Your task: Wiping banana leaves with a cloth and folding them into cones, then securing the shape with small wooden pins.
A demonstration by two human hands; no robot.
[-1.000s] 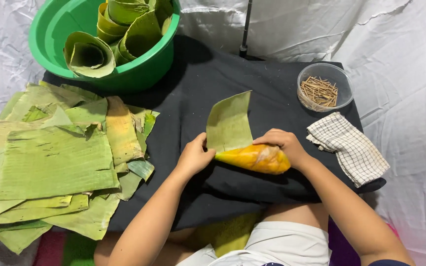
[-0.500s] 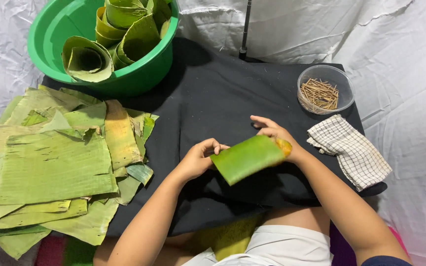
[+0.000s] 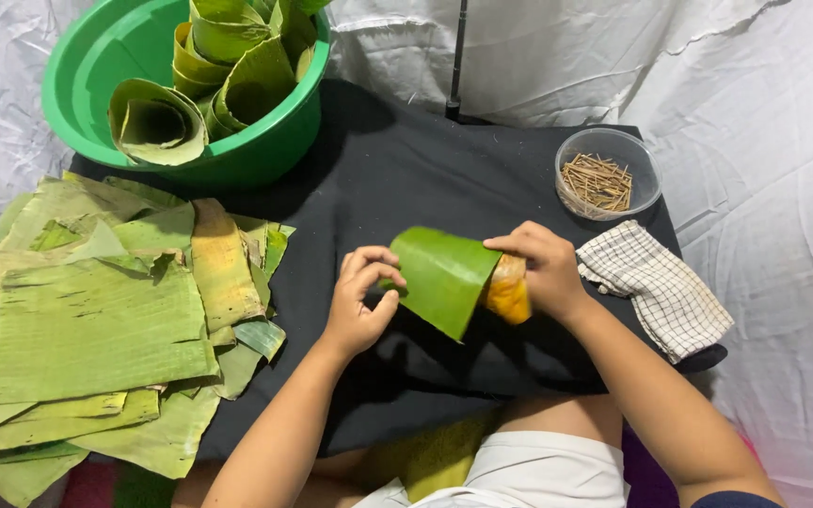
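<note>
Banana leaf wrap (image 3: 441, 275) sits mid-worktop (image 3: 397, 169), held just above the black cloth, a yellow filling (image 3: 508, 293) showing at its right end. Right hand (image 3: 546, 271) closed around that filled end; left hand (image 3: 361, 299) pinching the leaf's left edge, fingers curled. Leaf looks thin, pliant, likely tears along the grain; filling looks soft and squashable. Best held lightly across the roll's body, not by the loose flap. Bowl of wooden picks (image 3: 604, 179) near the right hand

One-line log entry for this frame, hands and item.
left hand: on leaf wrap | right hand: grips orange filling | surface: black cloth
</note>
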